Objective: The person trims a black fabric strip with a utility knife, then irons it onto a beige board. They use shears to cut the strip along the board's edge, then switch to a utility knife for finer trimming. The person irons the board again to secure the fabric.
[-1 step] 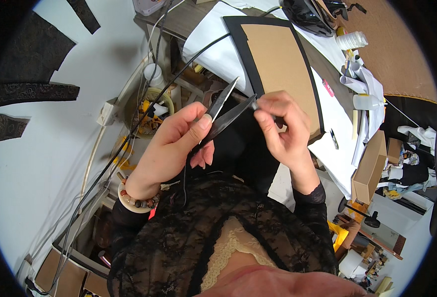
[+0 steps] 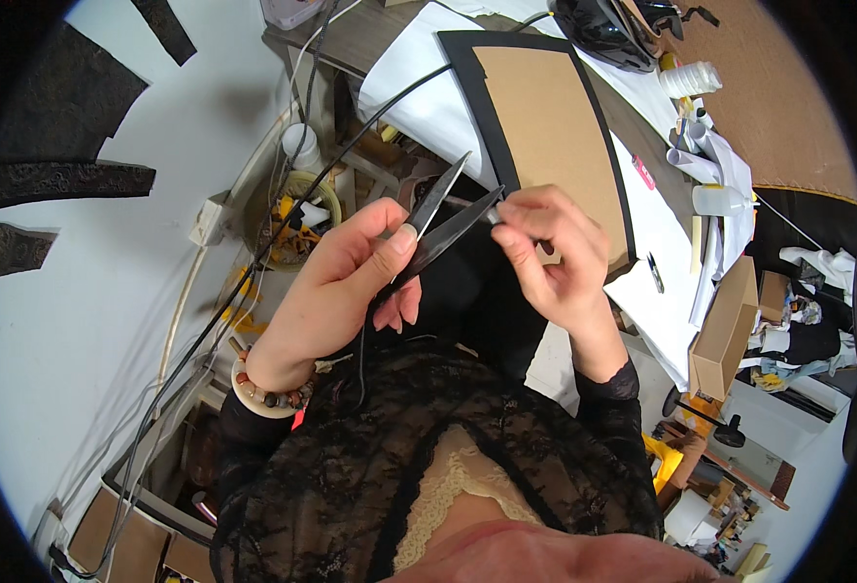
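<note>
My left hand [image 2: 346,264] is closed around a pair of scissors [image 2: 456,225], thumb pressed on the metal near the base of the blades. The blades stand apart in a narrow V, tips pointing away from me and to the right. Its handles are mostly hidden by the palm. At the tip of the lower blade, my right hand [image 2: 557,243] pinches a small grey piece [image 2: 494,216] between thumb and fingers; its kind is too small to make out. A thin dark strand [image 2: 361,355] hangs below my left hand.
Ahead, white paper [image 2: 419,107] and a black-edged brown board [image 2: 550,121] lie on the table [image 2: 336,53]. Black cables [image 2: 390,102] cross at the left above a bin [image 2: 336,199] of scraps. Paper rolls [image 2: 730,165], a plastic bottle [image 2: 718,201] and a cardboard box [image 2: 725,330] are at the right.
My right hand has shifted slightly left and down along the blade tip, with the small grey piece still pinched. The left hand and scissors look almost unmoved.
</note>
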A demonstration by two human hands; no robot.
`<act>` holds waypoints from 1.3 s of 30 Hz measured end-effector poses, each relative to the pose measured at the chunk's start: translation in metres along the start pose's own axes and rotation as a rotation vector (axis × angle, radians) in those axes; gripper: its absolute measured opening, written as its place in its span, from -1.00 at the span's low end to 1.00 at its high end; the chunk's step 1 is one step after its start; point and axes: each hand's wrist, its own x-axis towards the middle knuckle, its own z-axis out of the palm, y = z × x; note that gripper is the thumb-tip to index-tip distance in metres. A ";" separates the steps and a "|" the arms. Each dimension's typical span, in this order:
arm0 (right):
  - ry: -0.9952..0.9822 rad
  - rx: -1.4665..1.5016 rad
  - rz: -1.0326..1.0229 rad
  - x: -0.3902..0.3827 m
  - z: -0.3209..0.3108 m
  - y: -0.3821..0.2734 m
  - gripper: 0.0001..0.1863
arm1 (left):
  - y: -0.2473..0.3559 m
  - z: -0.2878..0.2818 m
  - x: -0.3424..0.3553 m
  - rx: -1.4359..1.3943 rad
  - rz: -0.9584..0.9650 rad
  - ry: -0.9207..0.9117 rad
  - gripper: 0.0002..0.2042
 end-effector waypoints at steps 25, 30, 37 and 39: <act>-0.133 -0.172 -0.115 -0.002 -0.004 -0.006 -0.82 | -0.001 0.016 -0.009 0.111 -0.025 0.148 -0.85; -0.165 -0.139 -0.081 0.004 -0.008 -0.009 -0.88 | 0.003 0.015 -0.007 0.110 -0.049 0.120 -0.83; -0.077 0.136 0.238 0.005 -0.014 0.002 -0.80 | -0.003 0.014 -0.007 0.106 -0.076 0.134 -0.85; -0.085 0.227 0.330 0.006 -0.018 0.000 -0.82 | -0.005 0.012 -0.007 0.098 -0.068 0.129 -0.86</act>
